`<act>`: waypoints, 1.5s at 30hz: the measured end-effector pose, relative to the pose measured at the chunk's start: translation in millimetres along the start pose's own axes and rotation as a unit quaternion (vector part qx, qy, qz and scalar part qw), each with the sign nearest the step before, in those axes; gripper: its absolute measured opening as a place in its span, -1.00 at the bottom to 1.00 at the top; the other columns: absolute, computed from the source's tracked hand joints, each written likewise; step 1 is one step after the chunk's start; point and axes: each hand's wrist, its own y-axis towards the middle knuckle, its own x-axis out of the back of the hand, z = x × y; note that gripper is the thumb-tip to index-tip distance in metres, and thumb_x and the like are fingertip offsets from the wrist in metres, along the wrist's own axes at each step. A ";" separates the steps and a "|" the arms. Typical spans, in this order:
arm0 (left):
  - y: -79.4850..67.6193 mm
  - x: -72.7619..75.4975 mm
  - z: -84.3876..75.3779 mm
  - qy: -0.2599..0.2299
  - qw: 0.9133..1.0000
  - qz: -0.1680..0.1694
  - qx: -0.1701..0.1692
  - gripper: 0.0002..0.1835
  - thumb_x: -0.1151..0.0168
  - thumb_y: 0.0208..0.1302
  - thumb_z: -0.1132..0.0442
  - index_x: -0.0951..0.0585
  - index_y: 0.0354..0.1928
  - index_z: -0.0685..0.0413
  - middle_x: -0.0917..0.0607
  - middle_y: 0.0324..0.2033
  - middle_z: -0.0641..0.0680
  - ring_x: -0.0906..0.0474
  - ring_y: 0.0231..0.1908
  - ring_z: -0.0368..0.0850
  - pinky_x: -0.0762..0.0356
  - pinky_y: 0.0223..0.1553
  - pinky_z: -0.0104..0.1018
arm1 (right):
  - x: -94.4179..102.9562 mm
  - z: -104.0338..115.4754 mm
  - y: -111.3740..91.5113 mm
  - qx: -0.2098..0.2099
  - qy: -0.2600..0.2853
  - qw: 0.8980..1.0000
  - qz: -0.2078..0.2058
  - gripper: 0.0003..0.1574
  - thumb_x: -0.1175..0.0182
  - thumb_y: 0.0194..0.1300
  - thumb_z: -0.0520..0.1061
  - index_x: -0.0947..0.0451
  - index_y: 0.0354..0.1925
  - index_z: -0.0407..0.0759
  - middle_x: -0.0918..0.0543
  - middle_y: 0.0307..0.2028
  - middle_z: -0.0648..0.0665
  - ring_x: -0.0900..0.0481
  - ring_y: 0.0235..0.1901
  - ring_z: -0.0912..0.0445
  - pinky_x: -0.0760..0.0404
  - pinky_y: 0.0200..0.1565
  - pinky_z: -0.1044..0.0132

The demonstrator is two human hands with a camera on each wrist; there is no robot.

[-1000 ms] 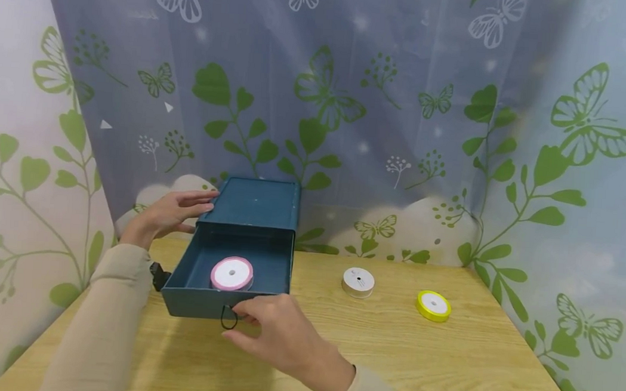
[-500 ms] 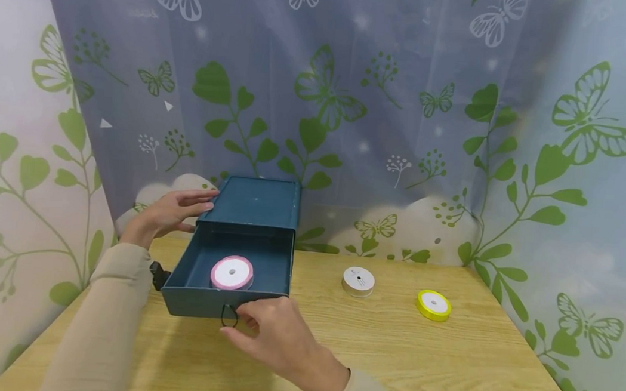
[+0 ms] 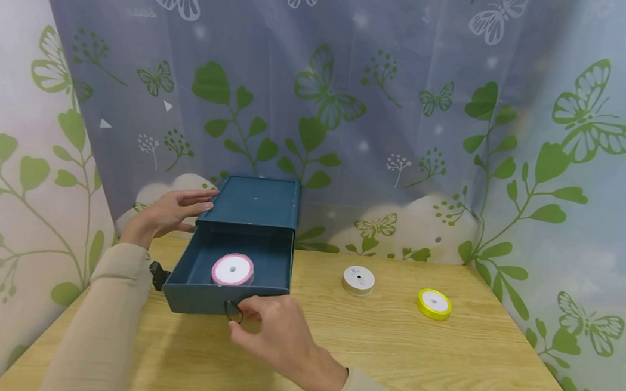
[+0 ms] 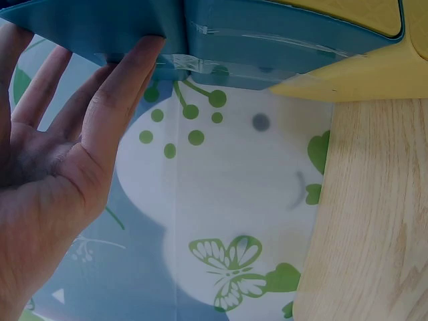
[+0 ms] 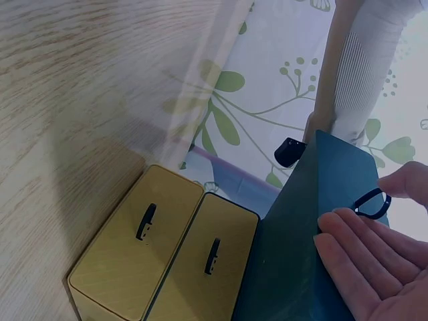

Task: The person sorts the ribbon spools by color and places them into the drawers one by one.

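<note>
A dark blue drawer (image 3: 198,299) stands pulled out from the blue top of a small drawer cabinet (image 3: 256,199). Inside it, near the front, lies a white-faced ribbon spool with a pink rim (image 3: 232,269). My right hand (image 3: 283,337) pinches the black loop handle (image 3: 233,311) on the drawer's front. In the right wrist view the thumb is at the loop handle (image 5: 374,212) and the fingers lie against the blue front. My left hand (image 3: 167,215) rests on the cabinet's left side with fingers extended; the left wrist view shows fingertips touching the blue side wall (image 4: 134,30).
Below the blue drawer, two yellow drawers (image 5: 137,244) with black handles are closed. To the right on the wooden table (image 3: 442,365) lie a white-faced ribbon spool (image 3: 358,280) and a yellow ribbon spool (image 3: 434,304). Patterned curtain (image 3: 382,116) surrounds the table.
The drawer's front and the pink-rimmed spool inside have shifted slightly back toward the cabinet. My right thumb has moved a little to the right and the loop handle has tilted. My left hand stays put.
</note>
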 end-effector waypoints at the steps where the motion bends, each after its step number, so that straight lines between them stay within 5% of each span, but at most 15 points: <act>1: -0.3 0.1 -0.1 -0.001 1.000 0.001 0.000 -0.23 -0.16 0.54 -0.06 -0.12 0.65 -0.10 -0.06 0.65 0.17 0.05 0.63 0.30 -0.22 0.44 0.43 | 0.0 -0.6 0.4 -0.002 -0.001 1.000 -0.006 -0.88 -0.48 0.16 -0.16 -0.80 -0.30 -0.18 -0.85 -0.37 -0.03 -0.71 -0.41 0.37 -0.57 -0.26 0.73; 24: -2.9 -0.3 -0.8 0.000 1.000 0.001 -0.001 -0.22 -0.16 0.53 -0.09 -0.13 0.65 -0.11 -0.06 0.65 0.16 0.05 0.63 0.29 -0.24 0.44 0.42 | 0.2 -12.7 14.0 -0.058 0.057 0.997 0.002 -0.90 -0.43 0.22 -0.22 -0.79 -0.27 -0.23 -0.86 -0.32 -0.09 -0.75 -0.38 0.34 -0.65 -0.25 0.65; 45: -1.3 1.4 1.4 -0.006 1.000 0.011 -0.006 -0.22 -0.15 0.54 -0.06 -0.12 0.65 -0.08 -0.05 0.65 0.18 0.06 0.62 0.32 -0.24 0.43 0.43 | -1.8 -31.6 33.9 -0.059 0.085 0.995 -0.006 -0.86 -0.34 0.25 -0.26 -0.79 -0.23 -0.27 -0.86 -0.26 -0.16 -0.81 -0.34 0.20 -0.66 -0.23 0.61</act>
